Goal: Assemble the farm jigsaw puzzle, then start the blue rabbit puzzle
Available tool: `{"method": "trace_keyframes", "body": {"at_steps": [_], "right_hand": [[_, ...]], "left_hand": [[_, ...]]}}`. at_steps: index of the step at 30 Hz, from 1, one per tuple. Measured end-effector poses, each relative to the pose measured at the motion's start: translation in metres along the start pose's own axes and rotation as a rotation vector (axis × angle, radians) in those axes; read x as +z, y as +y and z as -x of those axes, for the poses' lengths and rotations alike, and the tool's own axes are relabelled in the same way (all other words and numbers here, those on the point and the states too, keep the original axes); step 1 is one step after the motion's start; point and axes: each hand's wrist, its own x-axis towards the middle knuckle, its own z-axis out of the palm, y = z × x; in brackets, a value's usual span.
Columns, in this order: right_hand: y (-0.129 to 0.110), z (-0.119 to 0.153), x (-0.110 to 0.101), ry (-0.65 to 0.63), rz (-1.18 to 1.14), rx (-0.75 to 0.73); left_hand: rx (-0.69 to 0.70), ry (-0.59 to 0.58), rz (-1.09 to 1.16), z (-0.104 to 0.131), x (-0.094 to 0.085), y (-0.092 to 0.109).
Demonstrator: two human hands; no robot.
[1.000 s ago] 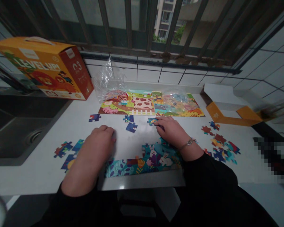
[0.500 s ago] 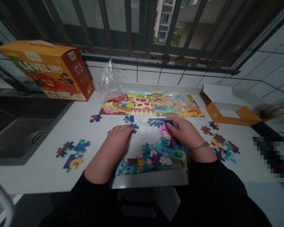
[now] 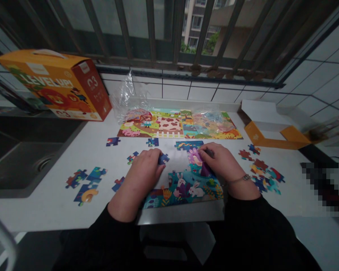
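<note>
A partly joined jigsaw puzzle [image 3: 196,188] with white rabbits lies near the counter's front edge. My left hand [image 3: 147,165] is closed on a dark blue puzzle piece [image 3: 164,159], over the gap in the puzzle's left side. My right hand [image 3: 222,162] bends over the puzzle's upper right edge. Its thumb and forefinger are together beside the purple animal [image 3: 194,154]; what lies between them is hidden. A joined top strip [image 3: 188,145] runs left from there. Loose pieces lie beside my left hand, one of them multicoloured [image 3: 132,158], another blue and red [image 3: 118,183].
Finished farm-picture sheets [image 3: 169,123] lie behind, with clear plastic wrap [image 3: 130,96] on and beside them. An orange puzzle box [image 3: 53,86] stands at the back left beside the sink [image 3: 45,162]. Several pieces [image 3: 87,186] lie left, others right [image 3: 261,165], near an open carton [image 3: 274,137].
My left hand has shifted slightly right with the blue piece, uncovering pieces to its left. My right hand has drawn slightly down and right from the top strip's end.
</note>
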Motion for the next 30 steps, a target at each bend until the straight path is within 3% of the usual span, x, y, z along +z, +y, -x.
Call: {"method": "trace_keyframes", "body": {"at_steps": [5, 10, 15, 25, 30], "right_hand": [[-0.002, 0.0, -0.001, -0.003, 0.01, -0.014], [0.001, 0.0, 0.003, 0.009, 0.015, -0.028], [0.002, -0.002, 0.004, -0.024, 0.015, -0.037], [-0.004, -0.001, 0.004, -0.022, 0.012, -0.05], [-0.002, -0.001, 0.005, -0.027, 0.032, -0.061]], "left_hand": [[0.058, -0.029, 0.092, 0.0, 0.002, -0.005], [0.062, -0.019, 0.065, 0.001, -0.005, -0.026], [0.025, 0.035, 0.049, -0.012, -0.015, -0.041], [0.095, -0.054, 0.05, -0.011, -0.01, -0.018], [0.096, -0.079, -0.056, -0.01, -0.008, -0.005]]}}
